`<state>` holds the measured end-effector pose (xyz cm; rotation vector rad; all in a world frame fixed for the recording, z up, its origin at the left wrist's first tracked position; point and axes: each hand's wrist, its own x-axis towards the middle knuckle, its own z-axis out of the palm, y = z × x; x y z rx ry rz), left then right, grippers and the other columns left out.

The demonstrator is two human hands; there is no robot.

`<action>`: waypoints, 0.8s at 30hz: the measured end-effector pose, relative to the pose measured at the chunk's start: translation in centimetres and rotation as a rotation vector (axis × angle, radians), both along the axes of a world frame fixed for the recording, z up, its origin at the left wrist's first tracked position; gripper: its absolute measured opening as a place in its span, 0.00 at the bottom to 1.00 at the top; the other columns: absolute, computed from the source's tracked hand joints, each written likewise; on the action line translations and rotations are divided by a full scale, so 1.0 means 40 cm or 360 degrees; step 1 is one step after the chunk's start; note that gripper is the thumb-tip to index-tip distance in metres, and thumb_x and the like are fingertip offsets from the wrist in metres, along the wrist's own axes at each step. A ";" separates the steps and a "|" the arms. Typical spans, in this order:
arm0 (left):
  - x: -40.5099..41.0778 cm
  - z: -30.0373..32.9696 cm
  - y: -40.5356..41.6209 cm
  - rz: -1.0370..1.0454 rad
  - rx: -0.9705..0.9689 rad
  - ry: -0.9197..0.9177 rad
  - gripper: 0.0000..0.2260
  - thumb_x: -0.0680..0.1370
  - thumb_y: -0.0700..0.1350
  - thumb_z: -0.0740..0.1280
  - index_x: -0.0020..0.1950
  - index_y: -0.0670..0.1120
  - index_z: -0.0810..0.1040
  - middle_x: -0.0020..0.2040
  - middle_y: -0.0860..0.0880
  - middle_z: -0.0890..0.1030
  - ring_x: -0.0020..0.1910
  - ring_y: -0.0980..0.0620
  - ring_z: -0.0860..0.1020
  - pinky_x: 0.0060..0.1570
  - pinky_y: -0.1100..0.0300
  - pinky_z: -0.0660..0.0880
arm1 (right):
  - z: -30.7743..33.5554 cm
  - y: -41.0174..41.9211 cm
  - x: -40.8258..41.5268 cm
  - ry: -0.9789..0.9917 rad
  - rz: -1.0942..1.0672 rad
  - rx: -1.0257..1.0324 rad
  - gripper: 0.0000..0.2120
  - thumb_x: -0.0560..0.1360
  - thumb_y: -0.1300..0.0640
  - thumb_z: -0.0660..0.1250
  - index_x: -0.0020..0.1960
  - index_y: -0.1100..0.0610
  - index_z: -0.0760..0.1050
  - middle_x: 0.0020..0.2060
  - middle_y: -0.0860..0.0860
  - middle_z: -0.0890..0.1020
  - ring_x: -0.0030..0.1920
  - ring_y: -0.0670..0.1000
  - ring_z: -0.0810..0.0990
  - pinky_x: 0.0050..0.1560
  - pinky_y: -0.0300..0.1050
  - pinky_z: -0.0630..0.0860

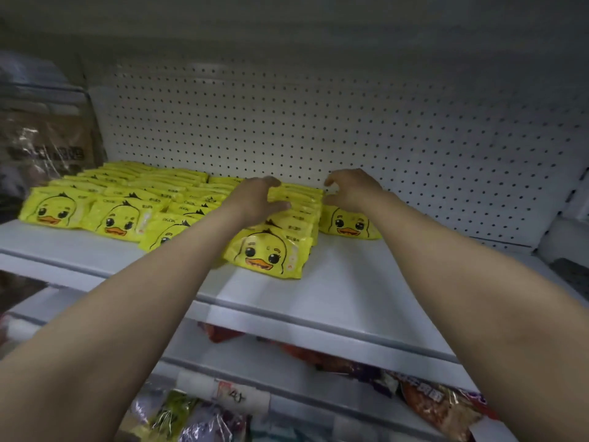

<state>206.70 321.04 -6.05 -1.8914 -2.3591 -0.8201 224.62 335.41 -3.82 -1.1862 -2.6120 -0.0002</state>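
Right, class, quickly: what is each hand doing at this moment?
Left hand: grips the row of yellow duck packets.
Right hand: open, fingers loosely curled, holding nothing.

yellow duck-print packets (267,253), white dotted pegboard (318,122)

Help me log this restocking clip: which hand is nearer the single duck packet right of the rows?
Right. The right hand hangs just above the single duck packet; contact is unclear. The left hand grips the neighbouring row of packets, to that packet's left.
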 end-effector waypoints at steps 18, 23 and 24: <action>-0.315 0.047 -1.012 0.0696 0.0364 0.0481 0.23 0.76 0.55 0.68 0.68 0.47 0.74 0.59 0.42 0.79 0.61 0.42 0.74 0.57 0.51 0.70 | 0.040 -0.862 -0.423 0.0328 0.0983 0.0293 0.23 0.76 0.37 0.64 0.67 0.46 0.73 0.66 0.46 0.76 0.68 0.52 0.71 0.67 0.51 0.69; -0.377 -0.006 -1.202 0.0877 0.0273 0.0558 0.23 0.76 0.54 0.69 0.68 0.46 0.74 0.61 0.42 0.78 0.60 0.41 0.75 0.58 0.50 0.71 | -0.016 -1.029 -0.535 0.0427 0.1158 0.0259 0.22 0.77 0.38 0.63 0.68 0.45 0.72 0.66 0.46 0.76 0.67 0.51 0.71 0.62 0.50 0.72; -0.392 -0.018 -1.233 0.0905 0.0239 0.0542 0.23 0.76 0.54 0.69 0.68 0.46 0.74 0.61 0.42 0.77 0.60 0.41 0.74 0.59 0.49 0.71 | -0.021 -1.058 -0.561 0.0417 0.1170 0.0237 0.24 0.76 0.37 0.62 0.68 0.45 0.72 0.65 0.46 0.77 0.67 0.52 0.72 0.62 0.49 0.72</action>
